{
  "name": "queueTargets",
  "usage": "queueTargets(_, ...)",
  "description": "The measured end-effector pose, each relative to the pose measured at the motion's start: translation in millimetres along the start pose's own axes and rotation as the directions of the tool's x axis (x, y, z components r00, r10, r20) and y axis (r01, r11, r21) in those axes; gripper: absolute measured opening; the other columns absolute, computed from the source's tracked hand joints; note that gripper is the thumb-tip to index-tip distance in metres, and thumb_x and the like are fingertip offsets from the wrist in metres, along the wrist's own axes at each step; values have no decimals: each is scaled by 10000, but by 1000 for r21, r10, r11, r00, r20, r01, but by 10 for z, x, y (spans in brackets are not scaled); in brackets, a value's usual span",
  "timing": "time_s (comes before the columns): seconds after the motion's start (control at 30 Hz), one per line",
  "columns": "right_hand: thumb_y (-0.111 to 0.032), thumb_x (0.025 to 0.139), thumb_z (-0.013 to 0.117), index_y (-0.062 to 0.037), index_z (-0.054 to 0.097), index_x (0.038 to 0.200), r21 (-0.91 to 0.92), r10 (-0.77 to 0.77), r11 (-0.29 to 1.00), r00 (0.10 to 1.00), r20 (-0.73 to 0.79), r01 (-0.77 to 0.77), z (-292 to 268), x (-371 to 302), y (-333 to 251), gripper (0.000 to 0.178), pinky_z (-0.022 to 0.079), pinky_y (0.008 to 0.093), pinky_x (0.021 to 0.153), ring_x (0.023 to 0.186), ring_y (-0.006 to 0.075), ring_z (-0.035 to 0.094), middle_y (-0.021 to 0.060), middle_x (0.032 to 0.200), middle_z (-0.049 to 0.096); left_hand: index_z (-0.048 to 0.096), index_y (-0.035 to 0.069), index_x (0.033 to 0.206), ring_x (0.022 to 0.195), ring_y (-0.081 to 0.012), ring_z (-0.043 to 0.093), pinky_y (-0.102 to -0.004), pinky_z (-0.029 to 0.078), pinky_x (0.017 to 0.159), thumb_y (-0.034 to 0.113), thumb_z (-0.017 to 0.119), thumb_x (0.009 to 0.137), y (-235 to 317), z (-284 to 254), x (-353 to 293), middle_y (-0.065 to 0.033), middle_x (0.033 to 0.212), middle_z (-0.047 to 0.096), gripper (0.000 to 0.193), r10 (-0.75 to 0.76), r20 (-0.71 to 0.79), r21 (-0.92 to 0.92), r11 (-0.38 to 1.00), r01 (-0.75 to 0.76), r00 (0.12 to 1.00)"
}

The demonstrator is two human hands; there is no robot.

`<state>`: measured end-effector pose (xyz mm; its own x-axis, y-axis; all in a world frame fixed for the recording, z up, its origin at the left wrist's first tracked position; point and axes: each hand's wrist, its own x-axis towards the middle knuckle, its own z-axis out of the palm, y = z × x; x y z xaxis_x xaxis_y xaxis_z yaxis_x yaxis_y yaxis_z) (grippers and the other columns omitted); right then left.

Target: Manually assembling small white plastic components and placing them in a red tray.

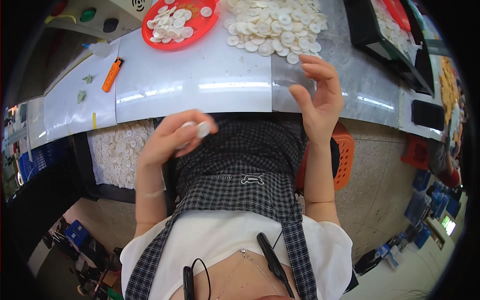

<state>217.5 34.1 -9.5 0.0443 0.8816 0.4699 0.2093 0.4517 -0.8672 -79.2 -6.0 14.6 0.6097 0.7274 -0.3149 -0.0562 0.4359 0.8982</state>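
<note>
My left hand, slightly smeared by motion, is closed around a few small round white discs with raised centres. It hangs just off the table's near edge, above my lap. Over the right part of the table my right hand is raised, its fingers curved and apart, and it holds nothing that I can see. Just beyond its fingertips lies a loose pile of the same white discs. A round red plate with more discs on it stands left of the pile.
An orange lighter and a small bottle lie on the table's left. A black tray full of discs sits below its edge. On the right are a black bin, a phone and an orange perforated plastic seat or basket.
</note>
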Motion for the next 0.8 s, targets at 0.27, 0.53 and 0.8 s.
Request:
queueTargets(0.27, -125, 815, 721, -40, 605, 1141, -213, -62, 973, 992, 109, 84, -142, 358, -34, 357, 364, 365, 1057, 1228, 256, 506, 136, 1320, 543, 610, 26, 1091, 861, -212, 589, -317, 467, 759, 240, 674, 854, -187, -781, -1107, -83, 948, 617, 326, -71, -587, 652, 549, 523, 806)
queueTargets(0.53, -135, 888, 628, -47, 565, 1216, -303, -157, 930, 970, 188, 209, -87, 737, -80, 345, 366, 369, 1047, 1259, 298, 488, 141, 1345, 530, 590, 21, 1150, 1093, -327, 580, -356, 436, 959, 142, 733, 776, 60, -545, -1116, -154, 1149, 614, 418, 157, -457, 848, 374, 375, 876)
queueTargets(0.8, -176, 942, 547, 11, 549, 1197, -406, -134, 887, 965, 227, 219, 174, 1059, 174, 317, 413, 381, 995, 1194, 361, 513, 212, 1269, 550, 638, 19, 1000, 945, -272, 603, -333, 467, 835, 12, 689, 772, 577, -269, 63, -104, 987, 640, 234, 668, -222, 922, 380, -69, 711)
